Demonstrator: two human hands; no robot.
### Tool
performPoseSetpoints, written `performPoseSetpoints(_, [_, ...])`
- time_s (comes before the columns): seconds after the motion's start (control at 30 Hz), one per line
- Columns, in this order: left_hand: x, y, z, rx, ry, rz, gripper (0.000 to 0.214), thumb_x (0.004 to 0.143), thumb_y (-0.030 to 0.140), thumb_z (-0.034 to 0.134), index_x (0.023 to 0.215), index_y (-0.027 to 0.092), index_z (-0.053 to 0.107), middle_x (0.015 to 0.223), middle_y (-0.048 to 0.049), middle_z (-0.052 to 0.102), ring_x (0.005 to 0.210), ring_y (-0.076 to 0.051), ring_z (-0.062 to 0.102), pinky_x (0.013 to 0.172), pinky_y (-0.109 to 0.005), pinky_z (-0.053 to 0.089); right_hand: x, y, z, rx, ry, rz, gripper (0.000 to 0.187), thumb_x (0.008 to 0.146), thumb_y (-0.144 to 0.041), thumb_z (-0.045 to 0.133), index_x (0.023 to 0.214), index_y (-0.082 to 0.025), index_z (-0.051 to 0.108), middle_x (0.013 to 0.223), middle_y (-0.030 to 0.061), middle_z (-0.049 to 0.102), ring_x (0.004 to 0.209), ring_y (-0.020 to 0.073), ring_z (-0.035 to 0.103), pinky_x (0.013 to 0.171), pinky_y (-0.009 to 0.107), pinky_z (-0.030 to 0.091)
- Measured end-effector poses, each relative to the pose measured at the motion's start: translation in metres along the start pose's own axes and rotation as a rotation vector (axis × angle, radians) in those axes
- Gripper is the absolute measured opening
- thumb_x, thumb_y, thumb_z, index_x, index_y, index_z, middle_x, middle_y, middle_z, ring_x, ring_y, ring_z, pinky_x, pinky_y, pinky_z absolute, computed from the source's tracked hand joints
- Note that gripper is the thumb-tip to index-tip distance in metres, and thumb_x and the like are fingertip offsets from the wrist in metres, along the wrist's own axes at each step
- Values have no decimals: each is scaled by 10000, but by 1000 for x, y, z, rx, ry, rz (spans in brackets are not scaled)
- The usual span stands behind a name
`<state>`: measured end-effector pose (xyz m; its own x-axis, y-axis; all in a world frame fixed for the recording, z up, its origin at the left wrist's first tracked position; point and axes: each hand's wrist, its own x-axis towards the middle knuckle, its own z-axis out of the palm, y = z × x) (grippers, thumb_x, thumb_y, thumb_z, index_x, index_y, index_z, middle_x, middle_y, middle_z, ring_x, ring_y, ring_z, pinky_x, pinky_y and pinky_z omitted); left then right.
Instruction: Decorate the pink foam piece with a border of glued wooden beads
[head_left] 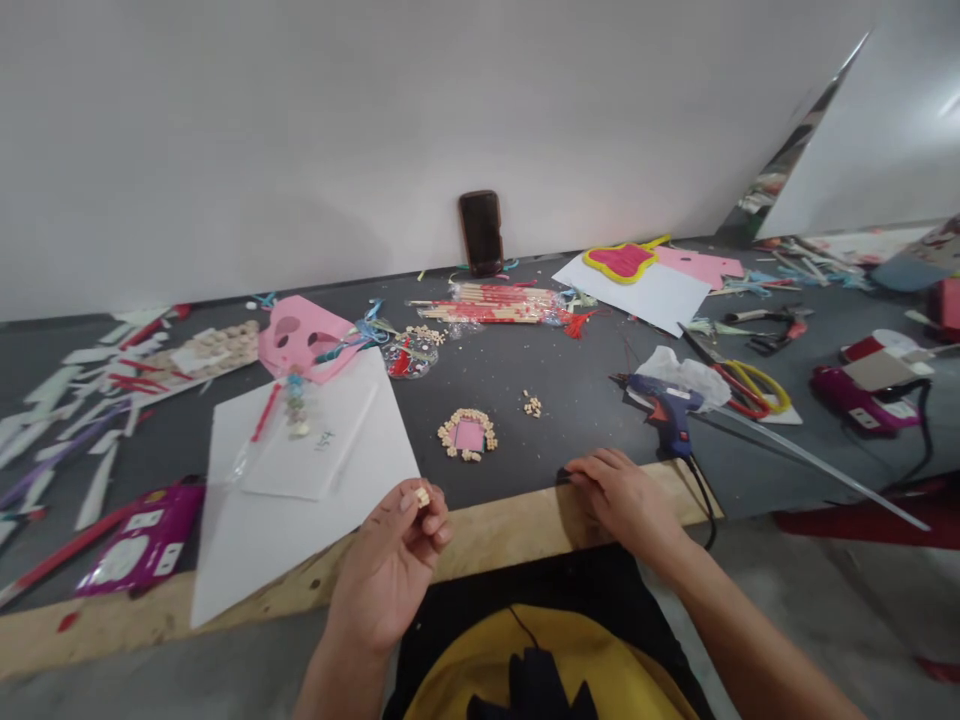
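Observation:
My left hand (pixel 397 565) is raised over the table's wooden front edge, its fingers pinched on a small pale wooden bead (pixel 423 496). My right hand (pixel 619 495) rests palm down on that wooden edge (pixel 510 530), fingers curled, with something small and dark at the fingertips. Just beyond, on the dark table, lies a small pink square ringed with beads (pixel 469 435). A little loose heap of beads (pixel 532 404) sits to its right. A blue glue gun (pixel 671 412) lies close to my right hand.
White sheets (pixel 300 500) with a clear packet lie at left, beside a pink foam mask (pixel 304 338) and paper scraps. A phone (pixel 481 232) leans on the wall. Stick packets (pixel 499 303), yellow-handled scissors (pixel 754 385), pliers (pixel 772 325) and magenta boxes (pixel 859 395) lie around.

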<state>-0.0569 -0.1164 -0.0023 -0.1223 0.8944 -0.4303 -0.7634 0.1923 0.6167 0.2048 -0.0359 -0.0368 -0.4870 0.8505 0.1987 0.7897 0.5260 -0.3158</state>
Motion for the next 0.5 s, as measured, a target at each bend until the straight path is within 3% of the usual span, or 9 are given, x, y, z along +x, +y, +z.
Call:
performPoseSetpoints(0.33, [0, 0, 4, -13, 8, -48, 212, 642, 265, 803, 718, 142, 648, 717, 3, 545, 602, -60, 447, 537, -171, 423, 6, -11, -4, 9, -71, -32, 215, 861, -101, 474, 749, -200, 628, 750, 46, 620, 760, 194, 535, 693, 306, 414])
performPoseSetpoints(0.5, [-2, 1, 2, -23, -11, -45, 196, 664, 259, 790, 730, 137, 651, 723, 0, 543, 601, -59, 451, 539, -170, 428, 5, -7, -1, 72, -12, 18, 204, 821, -94, 456, 672, -204, 540, 681, 37, 568, 696, 179, 519, 656, 294, 400])
